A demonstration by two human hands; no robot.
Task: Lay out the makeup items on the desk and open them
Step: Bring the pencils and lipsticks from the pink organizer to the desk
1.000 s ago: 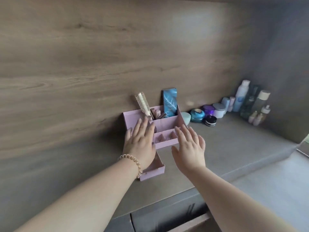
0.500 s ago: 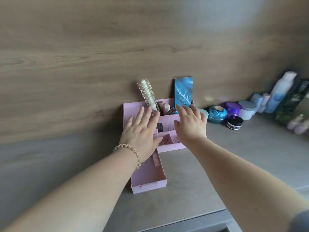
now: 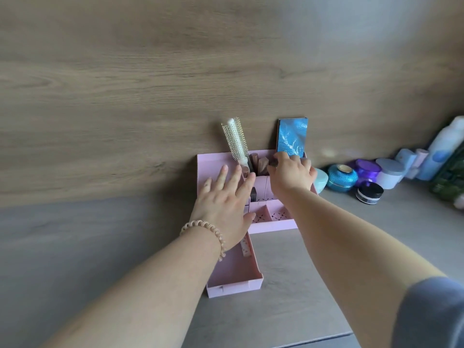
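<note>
A pink organizer (image 3: 208, 162) stands on the grey desk (image 3: 283, 297) against the wood wall. Its drawer (image 3: 233, 275) is pulled out toward me and holds a small patterned tube (image 3: 246, 248). A white round hairbrush (image 3: 234, 139), several brownish tubes (image 3: 261, 163) and a blue patterned box (image 3: 291, 135) stick up from the back compartments. My left hand (image 3: 226, 202) lies flat on the organizer's left side, fingers spread. My right hand (image 3: 291, 172) reaches into the back compartment at the foot of the blue box, thumb and fingertips pinched on a dark tube (image 3: 273, 163).
To the right along the wall stand a pale blue round case (image 3: 322, 180), a teal ribbed jar (image 3: 342, 177), a purple jar (image 3: 367, 169), a black jar (image 3: 370, 193), a white jar (image 3: 390, 172) and several bottles (image 3: 442, 149). The desk's front edge runs below my arms.
My right hand moved forward from the front compartments to the back row and closed on a dark tube. My left hand slid slightly further onto the organizer. The view drew closer.
</note>
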